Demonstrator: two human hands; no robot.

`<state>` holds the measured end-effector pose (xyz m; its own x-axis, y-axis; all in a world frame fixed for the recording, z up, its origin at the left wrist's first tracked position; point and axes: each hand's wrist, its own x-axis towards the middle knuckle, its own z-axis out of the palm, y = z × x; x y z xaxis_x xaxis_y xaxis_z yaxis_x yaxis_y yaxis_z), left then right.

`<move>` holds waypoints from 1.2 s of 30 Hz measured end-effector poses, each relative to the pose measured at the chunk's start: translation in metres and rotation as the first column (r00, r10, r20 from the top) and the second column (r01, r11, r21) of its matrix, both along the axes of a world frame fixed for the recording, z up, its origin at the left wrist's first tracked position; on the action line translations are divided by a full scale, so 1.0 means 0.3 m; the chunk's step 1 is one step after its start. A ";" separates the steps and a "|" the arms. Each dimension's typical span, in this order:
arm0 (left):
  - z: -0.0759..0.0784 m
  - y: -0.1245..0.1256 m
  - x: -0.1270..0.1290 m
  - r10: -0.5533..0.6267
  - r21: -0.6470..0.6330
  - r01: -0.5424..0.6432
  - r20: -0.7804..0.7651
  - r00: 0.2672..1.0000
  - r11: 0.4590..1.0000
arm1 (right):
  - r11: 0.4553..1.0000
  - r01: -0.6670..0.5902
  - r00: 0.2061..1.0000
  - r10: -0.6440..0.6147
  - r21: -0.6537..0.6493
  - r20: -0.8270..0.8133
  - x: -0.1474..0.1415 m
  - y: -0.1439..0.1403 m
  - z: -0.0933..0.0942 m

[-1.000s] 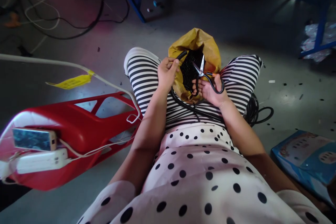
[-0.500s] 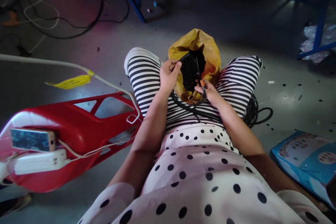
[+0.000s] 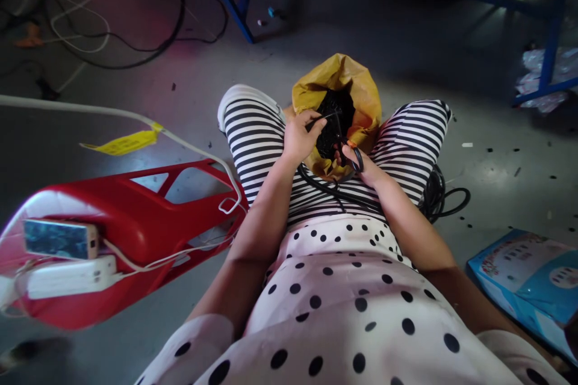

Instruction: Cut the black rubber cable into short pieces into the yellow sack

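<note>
Between the striped knees, the left hand (image 3: 298, 138) pinches the end of a black corrugated cable (image 3: 336, 192), which runs toward the right hand (image 3: 365, 165). That hand is closed around black-handled scissors (image 3: 347, 147), blades pointing away into the yellow bag (image 3: 361, 93) of black pieces just beyond.

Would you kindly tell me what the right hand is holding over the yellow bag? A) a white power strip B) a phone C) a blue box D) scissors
D: the right hand grips the black-handled scissors over the yellow bag, while the left hand holds a black cable.
</note>
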<state>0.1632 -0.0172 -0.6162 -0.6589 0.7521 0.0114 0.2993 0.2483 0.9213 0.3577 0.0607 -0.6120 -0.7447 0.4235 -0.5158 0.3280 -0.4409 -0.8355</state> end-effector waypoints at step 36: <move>-0.064 0.008 -0.008 0.024 0.034 -0.030 0.163 0.986 0.999 | 0.995 0.023 0.998 -0.029 0.099 0.059 -0.015 0.001 -0.012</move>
<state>0.1609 -0.0149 -0.6354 -0.6744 0.7350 -0.0705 0.1382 0.2194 0.9658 0.3532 0.0610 -0.6157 -0.7019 0.4931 -0.5140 0.3684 -0.3662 -0.8545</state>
